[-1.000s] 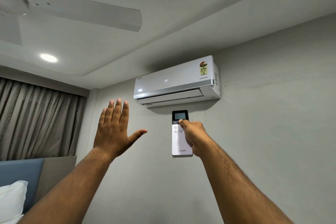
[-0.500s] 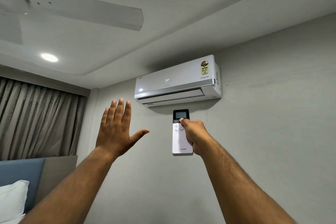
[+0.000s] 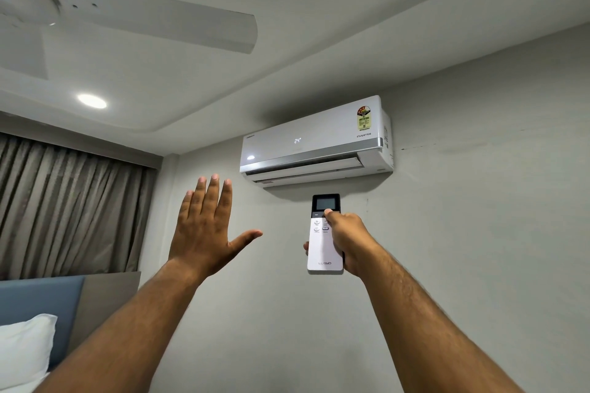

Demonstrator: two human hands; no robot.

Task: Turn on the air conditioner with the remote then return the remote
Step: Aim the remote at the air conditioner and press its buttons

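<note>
White remote [image 3: 321, 249] in right hand [image 3: 348, 241] grip, thumb pressing | left hand [image 3: 204, 230] raised, splayed

— What can be read on the air conditioner [image 3: 316, 140]?
— A lit "24°" on its front panel and "INVERTER" at the right end; the yellow sticker's [image 3: 364, 119] print is too small to read.
— And the remote [image 3: 321, 252]?
— "LLOYD" near its bottom edge.

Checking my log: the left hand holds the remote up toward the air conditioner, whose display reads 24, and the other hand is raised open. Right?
Not quite. The head view shows the right hand holding the remote, while the left hand is raised open. The air conditioner does read 24.
</note>
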